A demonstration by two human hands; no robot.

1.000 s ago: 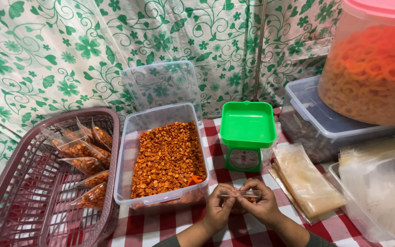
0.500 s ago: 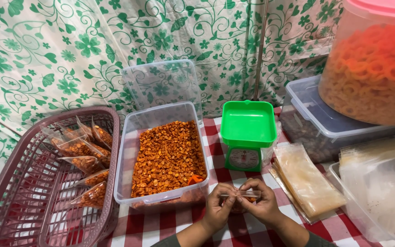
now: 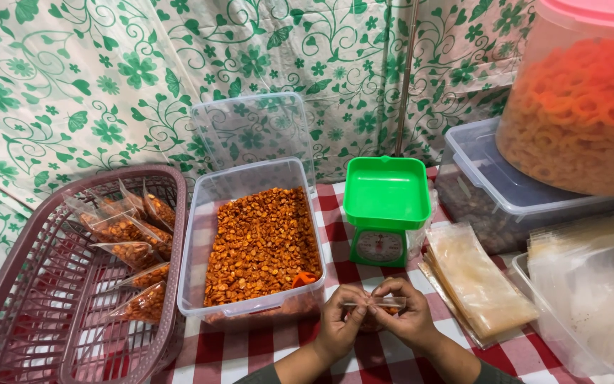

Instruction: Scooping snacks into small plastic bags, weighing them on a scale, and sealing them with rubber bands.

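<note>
Comparing the present view with the two earlier ones shows almost no change: both hands sit at the same spot at 6 o'clock, and the bag top between them has not shifted, so the work on that bag top is judged to be in mid-step.

Largest items first. A big jar (image 3: pixel 584 107) of orange ring snacks with a pink lid stands at 2 o'clock on a lidded grey box (image 3: pixel 495 188). A maroon basket (image 3: pixel 8 306) at 8 o'clock holds filled packets (image 3: pixel 126 235) of the orange snack. A clear tub (image 3: pixel 250 192) at centre holds loose orange kernels, with its lid (image 3: pixel 250 135) propped upright behind at 12 o'clock. A green kitchen scale (image 3: pixel 386 206) stands just right of the tub at 1 o'clock. A stack of empty plastic bags (image 3: pixel 477 277) lies at 4 o'clock on the checked tablecloth (image 3: pixel 250 348).

Grip state: the left hand (image 3: pixel 339 327) and right hand (image 3: pixel 410 320) each pinch one end of the small clear bag (image 3: pixel 374 304), fingertips pressed together on its upper edge. The bag sits just in front of the tub, near the scale's base; its lower part is hidden behind the hands.
</note>
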